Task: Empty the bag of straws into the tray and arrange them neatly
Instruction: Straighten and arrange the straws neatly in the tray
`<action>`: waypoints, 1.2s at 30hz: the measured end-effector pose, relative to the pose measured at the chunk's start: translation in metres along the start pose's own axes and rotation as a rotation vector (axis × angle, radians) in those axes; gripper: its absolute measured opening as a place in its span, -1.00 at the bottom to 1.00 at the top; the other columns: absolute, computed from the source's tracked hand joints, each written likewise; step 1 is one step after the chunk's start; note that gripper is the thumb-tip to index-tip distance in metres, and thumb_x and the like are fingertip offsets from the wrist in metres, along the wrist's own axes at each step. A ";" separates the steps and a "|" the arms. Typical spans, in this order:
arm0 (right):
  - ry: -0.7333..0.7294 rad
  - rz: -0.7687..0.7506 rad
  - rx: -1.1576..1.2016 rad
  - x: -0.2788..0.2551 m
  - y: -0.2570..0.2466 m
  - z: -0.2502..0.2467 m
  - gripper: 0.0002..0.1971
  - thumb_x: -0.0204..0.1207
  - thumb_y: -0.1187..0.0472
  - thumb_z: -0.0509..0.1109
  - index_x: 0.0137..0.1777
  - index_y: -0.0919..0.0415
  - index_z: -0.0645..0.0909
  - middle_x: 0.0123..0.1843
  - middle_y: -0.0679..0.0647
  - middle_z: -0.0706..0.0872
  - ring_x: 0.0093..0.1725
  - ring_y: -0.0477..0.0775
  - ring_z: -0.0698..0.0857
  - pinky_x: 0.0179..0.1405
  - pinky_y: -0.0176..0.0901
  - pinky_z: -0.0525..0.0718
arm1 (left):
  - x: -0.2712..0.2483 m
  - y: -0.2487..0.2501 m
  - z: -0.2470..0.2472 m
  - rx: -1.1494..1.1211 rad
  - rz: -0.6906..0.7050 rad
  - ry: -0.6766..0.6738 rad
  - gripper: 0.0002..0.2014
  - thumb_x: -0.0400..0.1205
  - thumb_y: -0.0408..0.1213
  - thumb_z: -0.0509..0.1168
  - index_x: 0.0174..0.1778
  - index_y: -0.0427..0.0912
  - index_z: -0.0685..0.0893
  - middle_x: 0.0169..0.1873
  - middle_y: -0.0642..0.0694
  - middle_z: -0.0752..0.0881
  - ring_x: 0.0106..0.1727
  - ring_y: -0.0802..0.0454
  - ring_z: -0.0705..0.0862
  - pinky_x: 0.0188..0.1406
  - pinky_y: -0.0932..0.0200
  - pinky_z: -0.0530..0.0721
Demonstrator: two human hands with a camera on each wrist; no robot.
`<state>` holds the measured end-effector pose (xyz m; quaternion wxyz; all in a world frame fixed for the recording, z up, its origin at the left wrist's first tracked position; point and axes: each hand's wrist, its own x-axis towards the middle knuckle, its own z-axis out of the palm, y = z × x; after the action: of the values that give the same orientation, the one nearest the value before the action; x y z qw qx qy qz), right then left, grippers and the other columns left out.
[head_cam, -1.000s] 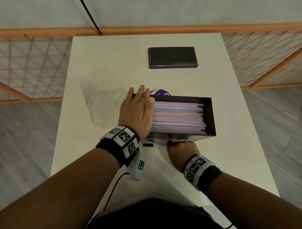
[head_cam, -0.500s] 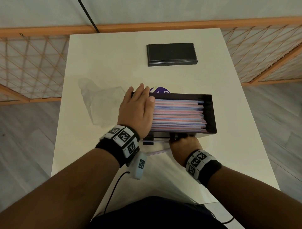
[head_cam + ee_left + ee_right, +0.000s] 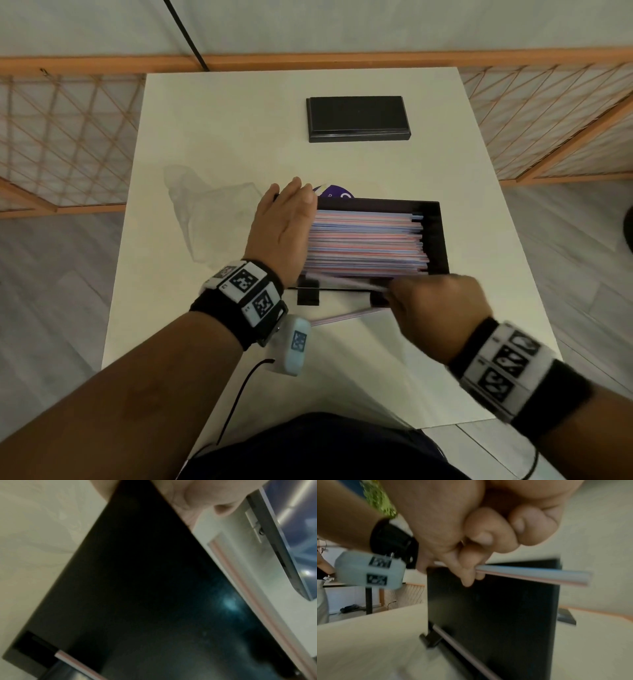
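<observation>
A black tray [image 3: 442, 236] in mid-table holds a flat layer of pink, blue and white straws [image 3: 366, 240]. My left hand [image 3: 287, 219] lies flat with straight fingers over the tray's left end and the straw ends. At the tray's front wall [image 3: 496, 608], my right hand [image 3: 397, 291] pinches one striped straw [image 3: 530, 574] that lies level along the front rim. Another loose straw [image 3: 346, 314] rests on the table just in front of the tray. The empty clear bag [image 3: 205, 219] lies crumpled to the left.
A flat black lid [image 3: 358, 118] sits at the back of the white table [image 3: 212, 137]. A purple item [image 3: 334, 191] peeks out behind the tray. Orange lattice fencing [image 3: 68, 144] flanks the table on both sides.
My right hand has come up from the table at the tray's front, now holding one straw at rim height and shifted right. The left hand has stayed put.
</observation>
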<state>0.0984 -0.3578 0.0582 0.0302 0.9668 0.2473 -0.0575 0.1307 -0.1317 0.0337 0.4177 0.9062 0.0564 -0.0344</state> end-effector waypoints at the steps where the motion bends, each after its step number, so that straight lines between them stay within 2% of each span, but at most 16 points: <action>1: 0.016 0.011 0.000 0.000 0.003 -0.013 -0.68 0.06 0.29 0.66 -0.56 0.14 0.51 -0.67 0.05 0.52 -0.73 0.23 0.50 -0.57 -0.24 0.30 | 0.000 0.000 -0.002 -0.066 -0.032 0.003 -0.11 0.63 0.28 -0.39 0.67 -0.17 0.41 0.72 -0.10 0.32 0.76 0.11 0.13 0.74 0.24 -0.13; 4: 0.014 0.006 -0.025 0.009 0.007 -0.036 -0.66 0.04 0.31 0.64 -0.55 0.14 0.46 -0.67 0.07 0.49 -0.74 0.24 0.47 -0.55 -0.23 0.28 | -0.002 0.004 -0.005 -0.144 -0.095 0.008 -0.16 0.63 0.25 -0.33 0.67 -0.13 0.44 0.73 -0.04 0.29 0.76 0.12 0.11 0.66 0.36 -0.14; 8: -0.005 -0.061 -0.117 0.035 -0.003 -0.038 -0.68 -0.11 0.26 0.66 -0.56 0.12 0.51 -0.69 0.06 0.50 -0.76 0.19 0.49 -0.56 -0.28 0.24 | -0.004 0.008 -0.007 -0.154 -0.096 0.010 -0.28 0.71 0.15 -0.24 0.64 -0.14 0.48 0.71 -0.04 0.33 0.72 0.17 0.17 0.64 0.41 -0.10; 11: 0.117 -0.133 -0.037 0.035 -0.014 -0.035 -0.74 0.09 0.19 0.61 -0.46 0.12 0.52 -0.62 0.03 0.57 -0.72 0.20 0.53 -0.56 -0.27 0.30 | -0.006 0.010 -0.005 -0.072 -0.092 0.028 -0.48 0.87 0.01 -0.13 0.62 -0.12 0.49 0.70 -0.09 0.35 0.71 0.15 0.18 0.59 0.43 -0.11; 13: 0.134 -0.246 0.098 0.022 -0.025 -0.029 -0.82 0.23 0.19 0.51 -0.43 0.11 0.53 -0.57 0.03 0.60 -0.67 0.20 0.55 -0.58 -0.19 0.49 | -0.006 0.009 -0.002 0.017 -0.034 0.034 -0.43 0.83 0.01 -0.16 0.61 -0.18 0.50 0.67 -0.17 0.40 0.73 0.05 0.22 0.68 0.29 -0.09; 14: 0.065 -0.298 0.113 0.015 -0.032 -0.021 -0.86 0.30 0.18 0.48 -0.38 0.10 0.55 -0.52 0.03 0.63 -0.61 0.21 0.59 -0.56 -0.14 0.59 | -0.005 0.008 0.000 0.058 -0.004 0.037 -0.38 0.79 0.02 -0.20 0.61 -0.20 0.50 0.65 -0.20 0.43 0.73 0.02 0.24 0.73 0.21 -0.06; 16: -0.243 -0.334 0.013 0.009 -0.043 0.002 -0.93 0.50 0.16 0.35 -0.16 0.12 0.60 -0.32 0.04 0.71 -0.38 0.23 0.71 -0.36 -0.05 0.69 | -0.004 0.005 0.002 0.118 0.023 0.051 -0.34 0.76 0.02 -0.23 0.61 -0.21 0.50 0.64 -0.22 0.46 0.72 -0.02 0.26 0.76 0.11 -0.03; 17: -0.392 -0.315 -0.033 0.010 -0.045 0.018 -0.91 0.58 0.18 0.27 -0.04 0.15 0.60 -0.20 0.06 0.73 -0.24 0.25 0.74 -0.24 -0.02 0.69 | -0.003 0.003 0.003 0.134 0.026 0.059 -0.35 0.76 0.02 -0.23 0.61 -0.21 0.50 0.63 -0.22 0.47 0.72 -0.03 0.27 0.77 0.09 -0.02; 19: -0.546 -0.305 -0.077 0.018 -0.044 0.045 -0.82 0.63 0.28 0.18 0.11 0.21 0.59 -0.04 0.10 0.75 -0.06 0.29 0.75 -0.10 0.06 0.67 | -0.004 0.003 0.004 0.151 0.041 0.078 -0.37 0.77 0.00 -0.21 0.59 -0.22 0.51 0.61 -0.21 0.49 0.71 -0.04 0.29 0.77 0.09 0.00; 22: -0.600 -0.317 -0.140 0.025 -0.047 0.067 -0.75 0.66 0.31 0.12 0.18 0.23 0.60 0.09 0.15 0.77 0.06 0.30 0.75 -0.06 0.06 0.63 | -0.004 0.003 0.005 0.162 0.057 0.099 -0.39 0.78 -0.01 -0.18 0.57 -0.23 0.54 0.58 -0.19 0.54 0.69 -0.05 0.33 0.76 0.07 0.04; 26: -0.639 -0.322 -0.138 0.029 -0.054 0.073 -0.73 0.69 0.29 0.10 0.17 0.23 0.64 0.14 0.19 0.77 0.11 0.31 0.75 -0.04 0.04 0.63 | -0.005 0.002 0.006 0.169 0.049 0.105 -0.41 0.78 -0.01 -0.16 0.57 -0.22 0.54 0.58 -0.18 0.54 0.69 -0.05 0.33 0.75 0.09 0.05; 30: -0.632 -0.339 -0.109 0.031 -0.055 0.071 -0.78 0.66 0.30 0.15 0.08 0.24 0.65 0.07 0.21 0.79 0.04 0.31 0.76 -0.09 0.03 0.62 | -0.005 0.002 0.006 0.162 0.067 0.118 -0.39 0.79 0.02 -0.18 0.54 -0.23 0.56 0.55 -0.17 0.57 0.67 -0.07 0.37 0.72 0.09 0.07; 32: -0.621 -0.363 -0.073 0.025 -0.053 0.064 -0.87 0.61 0.28 0.23 -0.09 0.19 0.62 -0.06 0.17 0.80 -0.13 0.27 0.76 -0.19 -0.04 0.59 | -0.006 0.004 0.005 0.146 0.073 0.113 -0.35 0.78 0.05 -0.21 0.54 -0.22 0.56 0.55 -0.17 0.57 0.67 -0.06 0.36 0.70 0.16 0.04; 33: -0.601 -0.368 -0.076 0.022 -0.051 0.056 -0.90 0.54 0.25 0.31 -0.21 0.16 0.57 -0.19 0.14 0.79 -0.28 0.23 0.73 -0.26 -0.08 0.62 | -0.007 0.006 0.003 0.132 0.060 0.100 -0.35 0.78 0.05 -0.22 0.57 -0.21 0.54 0.58 -0.16 0.54 0.69 -0.04 0.33 0.68 0.22 0.00; 34: -0.560 -0.376 -0.087 0.017 -0.048 0.047 -0.84 0.42 0.23 0.42 -0.34 0.14 0.52 -0.38 0.10 0.74 -0.46 0.18 0.66 -0.37 -0.12 0.63 | -0.008 0.008 0.002 0.114 0.042 0.083 -0.35 0.76 0.04 -0.22 0.59 -0.20 0.52 0.61 -0.15 0.50 0.70 -0.01 0.30 0.66 0.28 -0.05; 36: -0.385 -0.364 -0.080 0.005 -0.036 0.024 -0.73 0.07 0.21 0.57 -0.55 0.12 0.47 -0.66 0.03 0.55 -0.72 0.15 0.49 -0.61 -0.27 0.45 | -0.009 0.010 -0.001 0.062 0.017 0.058 -0.32 0.72 0.06 -0.24 0.62 -0.17 0.48 0.65 -0.11 0.44 0.71 0.04 0.25 0.62 0.35 -0.09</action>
<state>0.0832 -0.3260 0.0332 0.1040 0.8757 0.4088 -0.2350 0.1229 -0.1387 0.0429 0.3877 0.9198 0.0599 -0.0064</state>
